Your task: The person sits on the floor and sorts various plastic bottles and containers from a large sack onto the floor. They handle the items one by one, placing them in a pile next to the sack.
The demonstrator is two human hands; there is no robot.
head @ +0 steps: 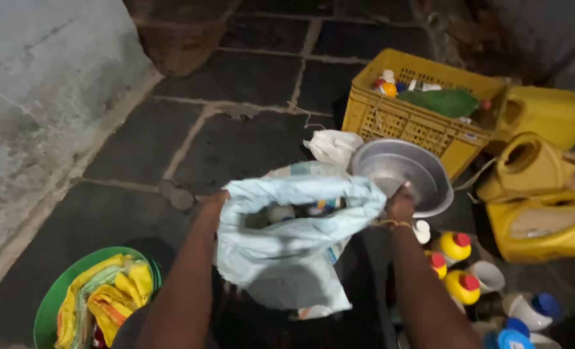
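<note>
A pale blue woven sack [287,249] hangs in front of me with its mouth spread wide. My left hand [215,201] grips the left edge of the mouth and my right hand [401,205] grips the right edge. Inside the sack I see small bottles and packets [300,210], partly hidden by the folded rim. A yellow thread circles my right wrist.
A metal bowl [407,171] and a white bag [331,145] lie behind the sack. A yellow crate [423,126] with bottles and yellow jerrycans [540,194] stand at right. Yellow and red-capped bottles [455,265] sit lower right. A green basin [61,291] holds yellow packets.
</note>
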